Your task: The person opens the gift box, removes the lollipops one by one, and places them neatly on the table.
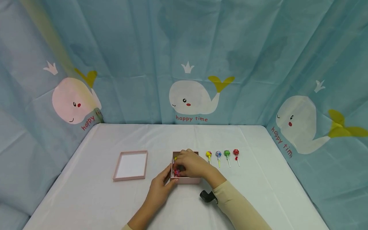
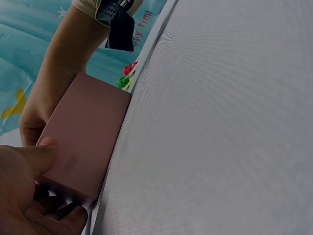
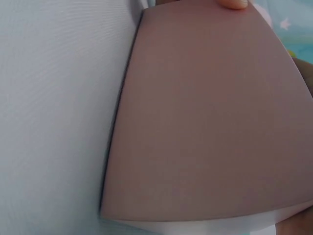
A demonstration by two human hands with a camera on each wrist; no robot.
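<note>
An open pink box (image 1: 188,180) stands on the white table. My left hand (image 1: 160,186) grips its front left corner; in the left wrist view the thumb (image 2: 46,155) lies on the front wall and the fingers bend around the side. My right hand (image 1: 192,163) reaches into the box from above, fingers bent down. Thumb and forefinger pinch a pink-purple lollipop (image 1: 176,172) at the box's left side. Behind it inside the box, a yellow wrapped candy (image 1: 175,158) shows partly. The right hand covers most of the interior. In the right wrist view, the box's front wall (image 3: 205,112) hides the fingertips.
Right of the box, several lollipops lie in a row: yellow (image 1: 208,154), blue (image 1: 218,154), green (image 1: 227,153) and red (image 1: 236,152), sticks toward me. A pink-rimmed box lid (image 1: 130,166) lies at the left, white inside up. Blue whale-print curtains (image 1: 129,95) enclose the table (image 1: 86,198).
</note>
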